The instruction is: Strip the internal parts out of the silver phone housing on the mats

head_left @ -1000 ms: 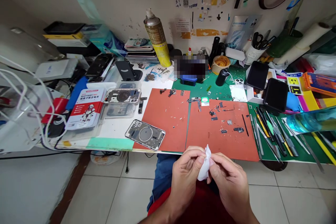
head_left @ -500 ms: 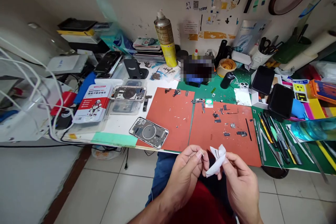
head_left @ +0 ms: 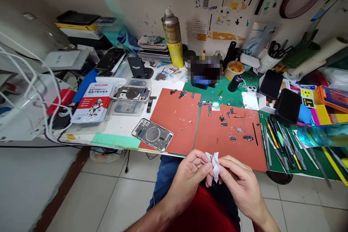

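In front of my lap, my left hand [head_left: 191, 174] is closed in a pinch on a tiny piece, mostly hidden by the fingers. My right hand [head_left: 241, 181] grips a crumpled white tissue [head_left: 215, 168], which is pressed up against the left fingertips. Both hands hover just off the table's front edge. Beyond them lie reddish-brown mats [head_left: 178, 123], the right one strewn with small phone parts such as a dark module [head_left: 248, 138]. To the left, an opened phone housing [head_left: 163, 141] with a ring in its middle rests across the mat's edge.
Tweezers and screwdrivers [head_left: 285, 148] fan out on the green mat at right, beside a blue bottle [head_left: 323, 135]. A second phone housing [head_left: 122, 93] lies on plastic cases, near a red-and-white box [head_left: 94, 103]. A spray can [head_left: 174, 40] stands at the back.
My hands have come together, and the tissue has moved left onto the left fingertips. The view has shifted slightly. Nothing on the table has visibly moved.
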Motion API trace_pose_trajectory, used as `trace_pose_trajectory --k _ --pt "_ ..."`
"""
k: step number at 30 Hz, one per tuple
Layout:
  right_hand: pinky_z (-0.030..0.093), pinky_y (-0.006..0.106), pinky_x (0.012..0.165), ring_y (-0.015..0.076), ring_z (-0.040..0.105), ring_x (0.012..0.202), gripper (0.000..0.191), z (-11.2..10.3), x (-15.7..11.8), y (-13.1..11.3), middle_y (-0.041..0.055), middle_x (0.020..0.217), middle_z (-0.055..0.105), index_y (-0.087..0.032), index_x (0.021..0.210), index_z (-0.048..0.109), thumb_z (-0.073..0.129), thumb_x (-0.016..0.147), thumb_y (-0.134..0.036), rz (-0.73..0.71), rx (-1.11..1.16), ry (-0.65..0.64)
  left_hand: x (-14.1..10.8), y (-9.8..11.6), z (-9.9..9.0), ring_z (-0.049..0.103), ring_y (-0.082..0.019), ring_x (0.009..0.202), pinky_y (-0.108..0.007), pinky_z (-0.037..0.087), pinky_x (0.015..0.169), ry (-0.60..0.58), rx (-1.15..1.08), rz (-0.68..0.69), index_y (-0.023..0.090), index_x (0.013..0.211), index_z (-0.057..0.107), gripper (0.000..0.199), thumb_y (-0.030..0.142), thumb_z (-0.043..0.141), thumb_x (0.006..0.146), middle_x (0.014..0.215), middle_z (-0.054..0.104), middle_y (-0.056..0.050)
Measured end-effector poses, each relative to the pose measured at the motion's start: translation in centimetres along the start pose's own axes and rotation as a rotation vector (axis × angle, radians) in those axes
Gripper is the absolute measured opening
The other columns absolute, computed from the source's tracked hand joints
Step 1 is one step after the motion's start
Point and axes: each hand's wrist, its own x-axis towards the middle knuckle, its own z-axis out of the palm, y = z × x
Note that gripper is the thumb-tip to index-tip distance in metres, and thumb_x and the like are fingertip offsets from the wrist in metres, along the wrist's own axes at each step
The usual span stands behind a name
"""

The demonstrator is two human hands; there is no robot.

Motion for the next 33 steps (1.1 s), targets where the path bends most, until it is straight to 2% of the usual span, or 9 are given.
trace_pose_trajectory --k 5,12,14,17,21,24,28,31,33 --pt "0.051 0.028 0.07 0.0167 0.065 0.075 0.022 -0.4 0.1 -0.3 0.0026 0.088 0.07 -0.028 0.117 0.08 0.06 0.107 -0.023 -0.048 -0.057 -0.073 -0.2 0.6 -0.2 0.054 -0.008 0.052 -0.021 0.04 0.056 -0.023 0.038 -0.049 0.019 0.089 0.063 0.028 0.035 0.085 0.09 0.066 0.07 0.002" --pt "0.049 0.031 0.07 0.0185 0.062 0.074 0.021 -0.9 0.2 -0.5 0.0039 0.087 0.067 -0.024 0.108 0.076 0.056 0.108 -0.028 -0.02 -0.084 -0.177 -0.2 2.0 0.3 0.049 -0.007 0.05 -0.021 0.036 0.053 -0.06 0.047 -0.136 0.018 0.086 0.062 0.029 0.037 0.084 0.089 0.063 0.066 0.002" --pt "0.048 0.03 0.069 0.0183 0.06 0.073 0.021 -0.8 0.2 -0.3 0.0036 0.086 0.065 -0.024 0.105 0.076 0.056 0.108 -0.029 0.006 -0.055 -0.176 -0.2 2.1 0.3 0.05 -0.007 0.05 -0.021 0.037 0.053 -0.06 0.064 -0.136 0.018 0.086 0.061 0.028 0.036 0.083 0.09 0.065 0.067 0.001" --pt "0.049 0.029 0.067 0.0174 0.06 0.071 0.022 -0.2 0.1 0.2 0.0024 0.083 0.064 -0.024 0.102 0.077 0.058 0.108 -0.033 0.059 0.042 -0.105 -0.1 1.8 0.4 0.054 -0.008 0.053 -0.021 0.041 0.055 -0.053 0.114 -0.096 0.018 0.088 0.06 0.025 0.035 0.078 0.094 0.069 0.069 -0.001" --pt "0.052 0.025 0.063 0.0149 0.062 0.067 0.019 1.3 -0.3 0.6 0.0006 0.083 0.063 -0.025 0.106 0.079 0.063 0.105 -0.036 0.132 0.24 0.038 -0.4 1.0 0.0 0.067 -0.015 0.061 -0.025 0.052 0.057 -0.039 0.271 0.064 0.019 0.097 0.066 0.016 0.034 0.066 0.102 0.075 0.072 -0.003" --pt "0.053 0.023 0.064 0.0137 0.062 0.068 0.018 2.4 -0.7 0.6 0.0005 0.084 0.064 -0.025 0.106 0.08 0.066 0.104 -0.037 0.182 0.311 0.143 -0.7 0.3 -0.6 0.069 -0.014 0.066 -0.024 0.056 0.063 0.008 0.479 0.296 0.021 0.103 0.075 0.01 0.023 0.066 0.102 0.081 0.075 -0.004" --pt "0.051 0.022 0.063 0.0127 0.06 0.068 0.018 3.3 -1.2 0.3 0.0005 0.084 0.063 -0.023 0.1 0.08 0.069 0.102 -0.038 0.214 0.302 0.204 -0.7 0.1 -1.3 0.071 -0.013 0.078 -0.021 0.057 0.073 0.025 0.757 0.62 0.025 0.105 0.081 0.025 0.007 0.067 0.097 0.092 0.078 -0.005" --pt "0.049 0.02 0.061 0.0113 0.057 0.066 0.018 3.5 -1.3 0.2 -0.0008 0.082 0.059 -0.023 0.099 0.079 0.07 0.101 -0.039 0.224 0.291 0.242 -0.5 0.3 -1.6 0.074 -0.015 0.087 -0.021 0.058 0.081 -0.013 0.893 0.783 0.025 0.114 0.079 0.034 0.0 0.064 0.096 0.098 0.08 -0.006" --pt "0.049 0.02 0.06 0.011 0.055 0.065 0.021 3.5 -1.2 0.3 -0.0008 0.082 0.059 -0.022 0.099 0.079 0.07 0.102 -0.041 0.229 0.294 0.209 -0.4 0.5 -1.7 0.075 -0.015 0.088 -0.021 0.059 0.083 -0.04 0.952 0.856 0.024 0.117 0.078 0.038 -0.003 0.063 0.095 0.1 0.081 -0.007"
